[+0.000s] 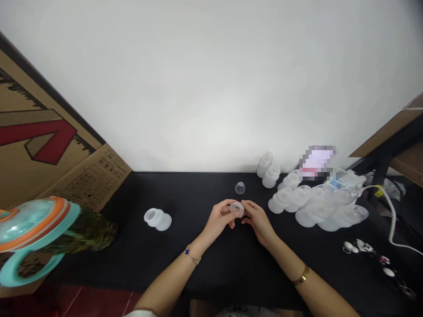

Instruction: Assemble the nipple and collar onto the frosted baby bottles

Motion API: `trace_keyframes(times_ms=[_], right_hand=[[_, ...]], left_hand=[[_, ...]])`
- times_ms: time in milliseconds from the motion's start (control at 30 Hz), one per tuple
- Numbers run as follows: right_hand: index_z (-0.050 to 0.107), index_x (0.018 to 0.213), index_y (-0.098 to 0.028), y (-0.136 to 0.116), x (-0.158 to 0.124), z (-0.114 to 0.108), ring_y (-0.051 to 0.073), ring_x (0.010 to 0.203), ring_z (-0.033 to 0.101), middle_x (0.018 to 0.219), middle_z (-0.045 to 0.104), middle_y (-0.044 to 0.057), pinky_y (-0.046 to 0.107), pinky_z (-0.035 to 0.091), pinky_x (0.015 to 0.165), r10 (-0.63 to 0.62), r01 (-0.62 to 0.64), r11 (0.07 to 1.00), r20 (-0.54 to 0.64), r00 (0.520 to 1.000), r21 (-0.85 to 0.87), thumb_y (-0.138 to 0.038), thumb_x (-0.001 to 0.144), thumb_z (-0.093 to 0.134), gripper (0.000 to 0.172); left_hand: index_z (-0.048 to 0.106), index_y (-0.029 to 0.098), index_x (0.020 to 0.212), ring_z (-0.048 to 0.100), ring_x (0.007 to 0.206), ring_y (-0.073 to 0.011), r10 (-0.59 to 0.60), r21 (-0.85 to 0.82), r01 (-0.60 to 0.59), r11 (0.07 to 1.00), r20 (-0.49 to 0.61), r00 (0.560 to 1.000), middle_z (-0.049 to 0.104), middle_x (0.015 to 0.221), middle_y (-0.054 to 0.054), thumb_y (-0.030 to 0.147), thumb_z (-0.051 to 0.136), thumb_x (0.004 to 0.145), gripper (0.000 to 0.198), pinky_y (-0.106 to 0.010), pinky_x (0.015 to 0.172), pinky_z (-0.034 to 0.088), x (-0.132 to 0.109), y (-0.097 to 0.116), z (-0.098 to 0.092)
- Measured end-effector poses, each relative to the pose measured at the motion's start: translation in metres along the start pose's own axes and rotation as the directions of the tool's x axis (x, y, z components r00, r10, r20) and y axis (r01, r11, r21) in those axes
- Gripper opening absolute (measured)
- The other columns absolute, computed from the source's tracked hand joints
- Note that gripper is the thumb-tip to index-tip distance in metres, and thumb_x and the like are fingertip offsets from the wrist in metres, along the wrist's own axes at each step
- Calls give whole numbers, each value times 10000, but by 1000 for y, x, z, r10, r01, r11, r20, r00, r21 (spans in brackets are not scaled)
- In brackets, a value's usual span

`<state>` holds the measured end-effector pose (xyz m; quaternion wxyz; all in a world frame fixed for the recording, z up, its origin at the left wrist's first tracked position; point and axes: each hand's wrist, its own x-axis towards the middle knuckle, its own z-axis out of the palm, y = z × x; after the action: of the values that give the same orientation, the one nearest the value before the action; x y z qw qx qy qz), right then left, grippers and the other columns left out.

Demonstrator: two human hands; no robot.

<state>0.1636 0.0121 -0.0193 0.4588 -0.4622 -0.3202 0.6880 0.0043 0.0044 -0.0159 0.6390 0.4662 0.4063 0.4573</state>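
Between my two hands is a translucent white baby bottle collar, round with a raised inner ring. Whether a teat sits in it I cannot make out. My left hand grips it from the left, thumb across its near side. The fingertips of my right hand close on its right edge. Just beyond them a clear dome cap rests on the black table. Farther left lies a white bottle body without a lid, its open mouth facing left.
Several capped white baby bottles crowd the right side, two of them upright by the wall. A mug with a turquoise handle and cardboard occupy the left. A white cable and a beaded strand lie far right.
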Motion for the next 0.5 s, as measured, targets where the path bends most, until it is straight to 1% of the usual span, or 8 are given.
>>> trace_keyframes(times_ms=[500], right_hand=[[683,782,-191,0,2,-3,120,603,581,710,632,-1,213,462,503,-6,7,1000,-13,1000,30,-509,736,791,339]], left_hand=[[642,140,1037,456,370,-48,30,50,-28,998,-34,999,690,695,-9,394,755,771,385,-176,364,361,0,1,0]])
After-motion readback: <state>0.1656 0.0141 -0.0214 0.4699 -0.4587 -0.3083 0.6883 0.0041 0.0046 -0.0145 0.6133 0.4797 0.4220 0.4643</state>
